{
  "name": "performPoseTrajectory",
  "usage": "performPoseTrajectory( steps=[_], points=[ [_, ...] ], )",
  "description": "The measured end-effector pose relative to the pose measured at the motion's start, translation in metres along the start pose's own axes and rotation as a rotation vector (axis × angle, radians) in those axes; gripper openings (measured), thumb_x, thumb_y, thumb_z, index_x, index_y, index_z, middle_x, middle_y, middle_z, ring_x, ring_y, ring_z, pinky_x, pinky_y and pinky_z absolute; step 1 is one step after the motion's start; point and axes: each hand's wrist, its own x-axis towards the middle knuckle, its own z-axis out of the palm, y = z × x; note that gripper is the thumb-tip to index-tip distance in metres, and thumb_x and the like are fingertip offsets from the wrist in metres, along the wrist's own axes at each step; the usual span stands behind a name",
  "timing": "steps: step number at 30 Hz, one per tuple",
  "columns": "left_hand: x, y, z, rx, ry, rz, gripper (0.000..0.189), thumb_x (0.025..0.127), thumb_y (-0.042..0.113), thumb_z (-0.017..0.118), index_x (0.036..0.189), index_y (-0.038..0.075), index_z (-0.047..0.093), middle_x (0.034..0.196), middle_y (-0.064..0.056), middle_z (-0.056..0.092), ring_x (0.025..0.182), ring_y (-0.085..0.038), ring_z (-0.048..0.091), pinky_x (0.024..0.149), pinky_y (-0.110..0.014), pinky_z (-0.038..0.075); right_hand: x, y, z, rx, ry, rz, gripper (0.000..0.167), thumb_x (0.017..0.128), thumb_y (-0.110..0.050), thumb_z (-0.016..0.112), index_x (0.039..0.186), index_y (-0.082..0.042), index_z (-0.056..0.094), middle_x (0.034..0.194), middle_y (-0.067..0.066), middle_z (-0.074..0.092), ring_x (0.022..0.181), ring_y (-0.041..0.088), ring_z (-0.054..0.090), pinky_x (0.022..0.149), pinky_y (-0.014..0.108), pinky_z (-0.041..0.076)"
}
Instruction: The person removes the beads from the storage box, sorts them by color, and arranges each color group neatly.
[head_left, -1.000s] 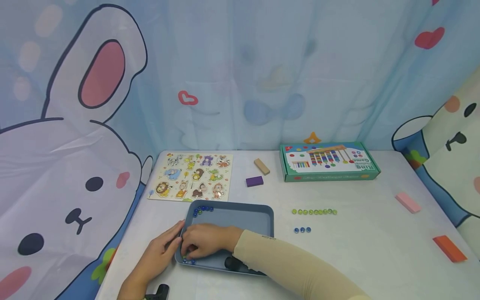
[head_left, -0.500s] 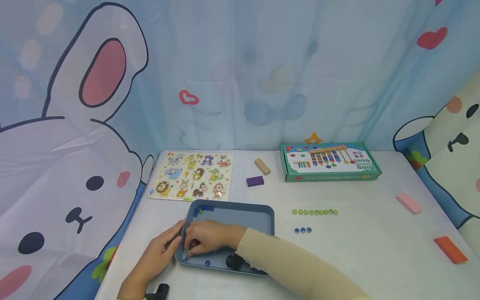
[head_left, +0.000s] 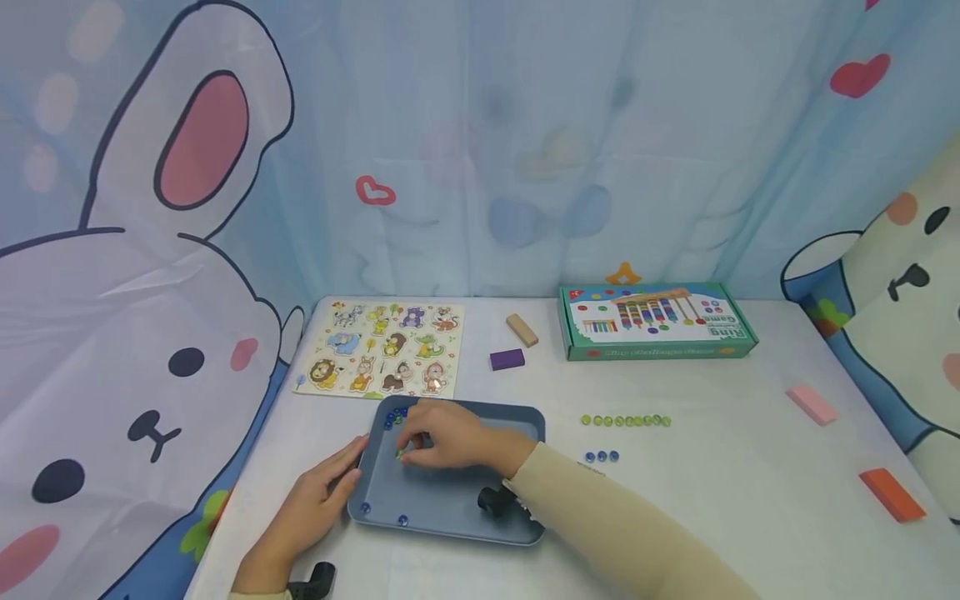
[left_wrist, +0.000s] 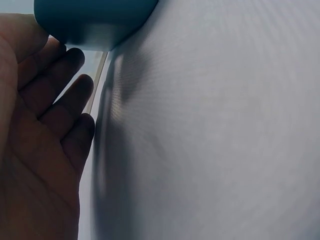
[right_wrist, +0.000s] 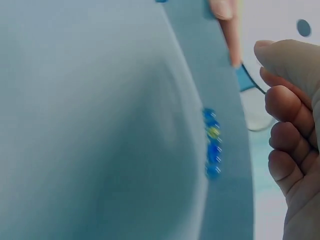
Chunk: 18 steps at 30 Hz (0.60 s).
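Note:
A blue-grey tray (head_left: 450, 525) lies on the table in the head view. Over its left half, my right hand (head_left: 442, 433) pinches a yellow-green glass marble (head_left: 400, 454) between thumb and fingertips. In the right wrist view that marble is hidden behind the fingers. My left hand (head_left: 318, 492) rests against the tray's left wall, fingers extended; the left wrist view shows them right by the tray wall (left_wrist: 95, 25). Blue marbles (right_wrist: 214, 152) with a yellow-green one among them line the tray's edge. Two blue marbles, one left (head_left: 365, 507) and one right (head_left: 402, 521), lie along its near side.
Right of the tray stand a row of yellow-green marbles (head_left: 626, 421) and three blue marbles (head_left: 602, 457). Behind are an animal puzzle board (head_left: 381, 348), a wooden block (head_left: 522, 330), a purple block (head_left: 507, 359) and a green game box (head_left: 660, 323). Pink (head_left: 812, 404) and orange (head_left: 892, 495) blocks lie far right.
My right hand has moved from the tray's near left corner up toward its far side with the yellow-green marble. One blue marble has shifted right along the near edge. The left hand stays put.

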Motion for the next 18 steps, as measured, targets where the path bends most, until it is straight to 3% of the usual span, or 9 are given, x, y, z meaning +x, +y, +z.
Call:
performPoseTrajectory(
  steps=[6, 18],
  points=[
    [0.001, 0.001, 0.000, -0.008, -0.019, -0.023, 0.050, 0.110, 0.033, 0.055, 0.158, 0.019, 0.048, 0.163, 0.000, 0.048, 0.150, -0.023, 0.047, 0.114, -0.003, 0.022, -0.021, 0.007, -0.022, 0.001, 0.089, 0.057, 0.010, 0.095, -0.030, 0.079, 0.102, -0.023, 0.082, 0.080, -0.013, 0.060, 0.083, 0.011, 0.058, 0.078, 0.016, 0.048],
    [0.000, 0.000, 0.000, 0.005, -0.008, -0.011, 0.050, 0.111, 0.031, 0.055, 0.159, 0.020, 0.047, 0.163, -0.001, 0.048, 0.149, -0.025, 0.048, 0.112, 0.002, 0.017, -0.076, 0.027, -0.060, -0.031, 0.269, 0.176, 0.009, 0.090, -0.026, 0.084, 0.098, -0.022, 0.081, 0.083, -0.013, 0.064, 0.084, 0.007, 0.057, 0.071, 0.022, 0.050]
  ],
)
